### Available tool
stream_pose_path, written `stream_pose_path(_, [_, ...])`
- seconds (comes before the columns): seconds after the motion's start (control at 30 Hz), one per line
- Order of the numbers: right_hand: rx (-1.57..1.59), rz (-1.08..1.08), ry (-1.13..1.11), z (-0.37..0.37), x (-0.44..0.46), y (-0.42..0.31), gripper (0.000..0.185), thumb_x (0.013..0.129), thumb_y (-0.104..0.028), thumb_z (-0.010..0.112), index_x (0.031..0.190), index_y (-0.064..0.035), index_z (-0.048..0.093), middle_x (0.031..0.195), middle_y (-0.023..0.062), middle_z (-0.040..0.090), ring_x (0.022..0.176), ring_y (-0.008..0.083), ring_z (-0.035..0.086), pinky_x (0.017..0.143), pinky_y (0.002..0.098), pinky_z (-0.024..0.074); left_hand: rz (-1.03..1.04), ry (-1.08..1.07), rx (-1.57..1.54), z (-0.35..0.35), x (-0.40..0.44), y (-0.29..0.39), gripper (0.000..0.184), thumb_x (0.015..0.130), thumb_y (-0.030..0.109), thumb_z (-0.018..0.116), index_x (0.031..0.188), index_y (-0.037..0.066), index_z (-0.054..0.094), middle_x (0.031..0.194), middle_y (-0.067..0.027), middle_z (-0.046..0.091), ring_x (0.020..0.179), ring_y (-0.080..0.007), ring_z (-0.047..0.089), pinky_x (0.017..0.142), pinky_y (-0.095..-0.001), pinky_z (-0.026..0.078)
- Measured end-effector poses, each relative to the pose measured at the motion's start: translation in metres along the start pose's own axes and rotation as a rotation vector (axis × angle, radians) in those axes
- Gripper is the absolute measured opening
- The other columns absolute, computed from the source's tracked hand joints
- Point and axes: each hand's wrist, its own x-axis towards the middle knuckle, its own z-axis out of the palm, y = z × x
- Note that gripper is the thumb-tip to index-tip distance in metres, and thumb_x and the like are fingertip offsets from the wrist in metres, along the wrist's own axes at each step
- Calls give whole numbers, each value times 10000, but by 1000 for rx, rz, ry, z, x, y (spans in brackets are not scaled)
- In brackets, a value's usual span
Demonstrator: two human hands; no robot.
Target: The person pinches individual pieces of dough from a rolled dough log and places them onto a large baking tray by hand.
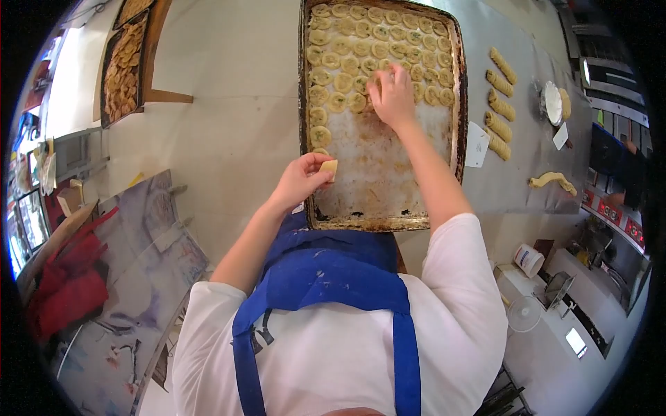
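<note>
A large worn baking tray (368, 225) lies in front of me, its far part covered with rows of flat round dough slices (341, 46). One column of slices runs down the tray's left side. My left hand (305, 182), at the tray's left edge, pinches a small pale yellow piece (329, 168) between thumb and fingers. Over the front rows of slices is my right hand (393, 93), fingers pointing down and drawn together. Whatever lies between or under its fingertips is too hidden to make out.
Several rolled dough pieces (500, 105) lie right of the tray, with a white card (476, 145), a white bowl (551, 104) and a twisted dough strip (553, 182). A tray of baked pieces (125, 69) stands at upper left. Someone's arm (630, 148) shows at far right.
</note>
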Motion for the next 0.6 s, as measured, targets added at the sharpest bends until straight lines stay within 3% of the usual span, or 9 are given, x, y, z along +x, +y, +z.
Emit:
stream_pose_path(0.07, [-122,105,55,6,20,-11,403,918,-381,544,1247,-149,555,1358,144,411,1235,329,419,1014,485,333,-8,-9,14,2,0,3,303,894,61,600,1183,-4,535,1038,-66,618,901,-134,622,801,-283,538])
stream_pose_path(0.17, [-205,-93,-129,17,17,-10,498,939,-447,472,1330,-140,431,1371,160,356,1265,358,365,1045,509,273,-33,-11,-47,1,-2,8,301,918,73,576,1206,8,524,1061,-74,613,927,-160,631,832,-305,545])
stream_pose_path(0.27, [-193,-56,-139,20,16,-6,557,945,-482,433,1386,-148,366,1410,171,302,1302,366,322,1064,521,234,-63,17,-229,1,-3,12,307,936,100,563,1227,13,520,1066,-81,613,945,-192,643,839,-316,555])
stream_pose_path(0.37, [-246,165,-60,18,22,-15,569,946,-490,428,1405,-161,353,1437,166,278,1307,343,326,1068,528,222,-98,9,-375,1,-7,14,328,948,122,555,1257,22,507,1064,-85,615,951,-215,654,825,-317,567])
stream_pose_path(0.47, [-273,128,21,27,16,-13,554,939,-468,479,1396,-168,389,1392,165,360,1316,333,306,1059,538,193,-99,33,-428,3,-13,17,327,952,131,553,1259,34,503,1060,-80,618,927,-212,663,789,-307,576])
stream_pose_path(0.57, [-224,53,-29,-2,22,-22,526,913,-409,564,1345,-127,465,1392,157,393,1213,299,454,985,492,356,-95,64,-385,5,-12,14,307,953,141,554,1241,46,507,1055,-70,623,899,-196,665,757,-297,578])
stream_pose_path(0.6, [100,148,-150,-14,16,-24,512,895,-392,598,1315,-118,496,1334,143,445,1147,275,495,928,457,399,-94,68,-365,5,-10,12,299,954,145,555,1233,50,509,1054,-66,624,891,-190,665,749,-295,578])
